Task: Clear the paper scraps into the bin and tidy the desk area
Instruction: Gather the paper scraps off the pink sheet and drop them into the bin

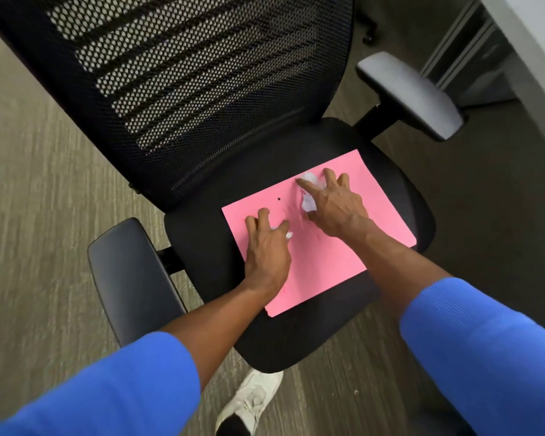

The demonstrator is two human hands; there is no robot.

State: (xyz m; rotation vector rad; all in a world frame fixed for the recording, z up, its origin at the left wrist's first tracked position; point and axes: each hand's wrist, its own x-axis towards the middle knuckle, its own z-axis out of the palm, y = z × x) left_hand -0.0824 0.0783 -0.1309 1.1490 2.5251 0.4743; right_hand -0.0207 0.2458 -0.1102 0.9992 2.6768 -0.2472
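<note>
A pink sheet of paper (337, 256) lies flat on the black seat of an office chair (299, 335). Crumpled white paper scraps (308, 201) rest on the sheet's upper part. My right hand (335, 204) lies over them with fingers spread and curled around the scraps. My left hand (266, 247) presses on the sheet's left side, its fingers closed over a small white scrap (287, 236) that peeks out by the thumb. A tiny dark speck (279, 199) sits on the pink sheet above my left hand. No bin is in view.
The chair's mesh backrest (186, 73) rises behind the seat, with padded armrests at the left (132, 278) and right (409, 92). A white desk edge (535, 36) runs along the top right. My white shoe (252, 401) stands on the carpet below the seat.
</note>
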